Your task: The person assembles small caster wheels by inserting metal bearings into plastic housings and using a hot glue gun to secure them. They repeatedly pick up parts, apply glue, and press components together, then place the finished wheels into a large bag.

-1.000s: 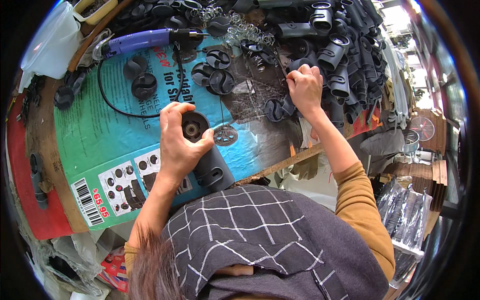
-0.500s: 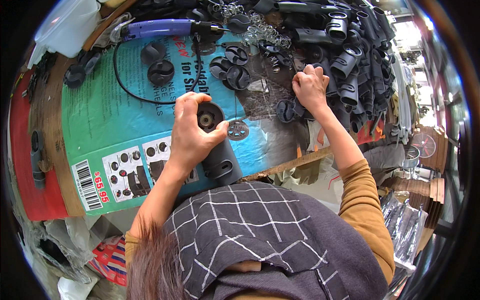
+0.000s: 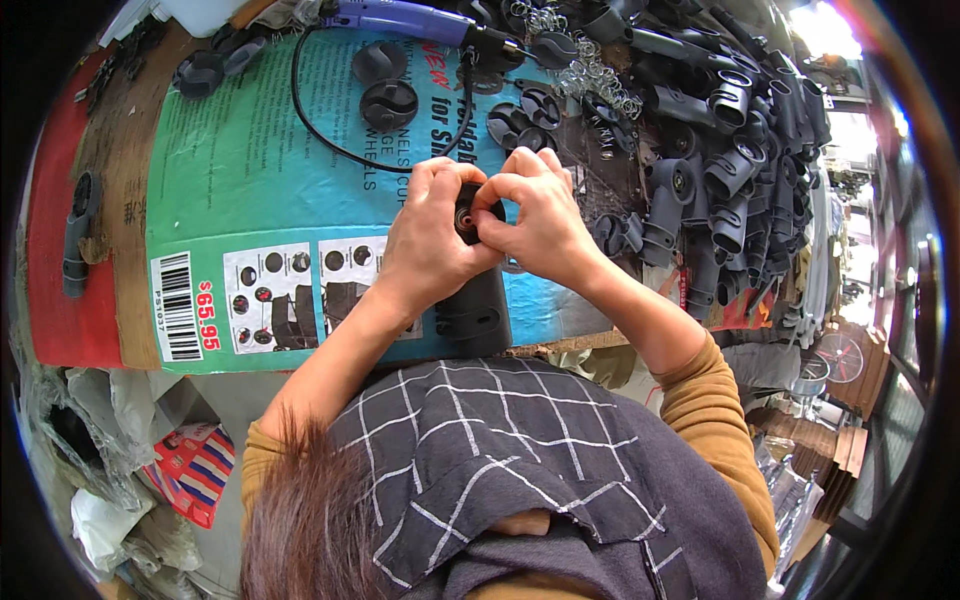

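My left hand [image 3: 428, 225] is closed round the upper end of a black plastic tube-shaped part [image 3: 475, 318], which lies on a printed cardboard sheet [image 3: 225, 195] near the work surface's front edge. In that end sits a round hub with a small copper-coloured centre [image 3: 466, 220]. Over the hub my right hand [image 3: 538, 215] has thumb and forefinger pinched together, touching the part. Whatever the right fingertips hold is too small and covered to name. Beyond both hands rest black round caps [image 3: 388, 105] with wavy ridges.
A purple power screwdriver [image 3: 400, 22] with a black cord lies at the back. Loose metal springs [image 3: 600, 78] are scattered to its right. Black tube-shaped parts [image 3: 735, 175] are heaped at the right. Another dark part [image 3: 78, 235] lies far left.
My right hand has come from beside the heap at the right to the hub, meeting my left hand. The left hand keeps hold of the part. The view has shifted somewhat.
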### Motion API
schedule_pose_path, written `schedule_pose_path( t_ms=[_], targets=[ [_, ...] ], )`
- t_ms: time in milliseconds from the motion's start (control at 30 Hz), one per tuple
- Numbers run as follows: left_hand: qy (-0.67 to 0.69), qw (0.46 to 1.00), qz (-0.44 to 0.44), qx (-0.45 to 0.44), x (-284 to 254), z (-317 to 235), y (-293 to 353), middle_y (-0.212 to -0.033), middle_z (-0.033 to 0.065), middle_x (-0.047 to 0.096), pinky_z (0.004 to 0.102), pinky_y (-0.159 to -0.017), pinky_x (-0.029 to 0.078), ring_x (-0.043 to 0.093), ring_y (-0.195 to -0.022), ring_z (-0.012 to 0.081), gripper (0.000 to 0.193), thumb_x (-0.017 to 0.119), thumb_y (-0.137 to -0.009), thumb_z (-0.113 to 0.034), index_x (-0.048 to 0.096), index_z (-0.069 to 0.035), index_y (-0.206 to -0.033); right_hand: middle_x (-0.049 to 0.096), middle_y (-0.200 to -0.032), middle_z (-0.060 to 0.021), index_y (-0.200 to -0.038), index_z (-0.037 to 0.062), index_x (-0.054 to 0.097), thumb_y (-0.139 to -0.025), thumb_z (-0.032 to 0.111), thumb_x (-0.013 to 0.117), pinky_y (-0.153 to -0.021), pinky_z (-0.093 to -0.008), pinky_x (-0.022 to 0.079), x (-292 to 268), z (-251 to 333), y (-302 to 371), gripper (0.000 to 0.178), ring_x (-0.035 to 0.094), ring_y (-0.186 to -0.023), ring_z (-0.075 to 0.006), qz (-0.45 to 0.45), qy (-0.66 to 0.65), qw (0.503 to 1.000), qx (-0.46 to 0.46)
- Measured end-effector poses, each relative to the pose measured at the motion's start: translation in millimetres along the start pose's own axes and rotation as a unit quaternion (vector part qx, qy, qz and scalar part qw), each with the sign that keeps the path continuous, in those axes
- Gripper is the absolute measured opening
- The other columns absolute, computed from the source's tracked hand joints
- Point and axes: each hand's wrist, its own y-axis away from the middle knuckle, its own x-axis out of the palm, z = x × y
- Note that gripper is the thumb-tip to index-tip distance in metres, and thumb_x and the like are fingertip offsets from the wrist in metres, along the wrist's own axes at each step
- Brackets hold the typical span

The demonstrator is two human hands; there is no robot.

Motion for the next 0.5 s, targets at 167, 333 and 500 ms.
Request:
schedule_pose_path(
  t_ms=[167,333,500],
  targets=[
    [-0.008,1.000,-0.003,0.007,0.0,0.4,0.2,-0.118,0.0161,0.048,0.0394,-0.081,0.053,0.058,-0.101,0.0318,0.058,0.078,-0.066,-0.024,0.053,-0.006,-0.115,0.054,-0.083,-0.0058,-0.075,0.0118,0.071,-0.071,0.017,0.073,-0.082,-0.0379,0.040,-8.6,-5.9,2.8,0.007,0.049,-0.088,-0.0267,-0.040,0.007,0.999,-0.012],
    [-0.014,1.000,-0.010,0.003,-0.8,-2.9,0.7,-0.119,0.0174,0.048,0.0411,-0.083,0.052,0.058,-0.103,0.0339,0.056,0.077,-0.069,-0.027,0.053,-0.006,-0.115,0.062,-0.091,-0.0056,-0.085,0.0127,0.075,-0.078,0.017,0.071,-0.083,-0.0388,0.044,-40.5,-73.6,-15.2,0.009,0.055,-0.093,-0.0269,-0.188,0.105,0.976,0.035],
    [0.000,1.000,0.000,-0.020,-2.7,-4.9,0.0,-0.121,0.0181,0.048,0.0410,-0.083,0.052,0.059,-0.104,0.0346,0.051,0.077,-0.075,-0.029,0.054,-0.007,-0.114,0.061,-0.095,-0.0011,-0.087,0.0173,0.076,-0.078,0.024,0.072,-0.084,-0.0382,0.041,-47.6,-148.8,-26.4,0.011,0.054,-0.098,-0.0244,-0.160,0.312,0.934,0.074]
  ],
)
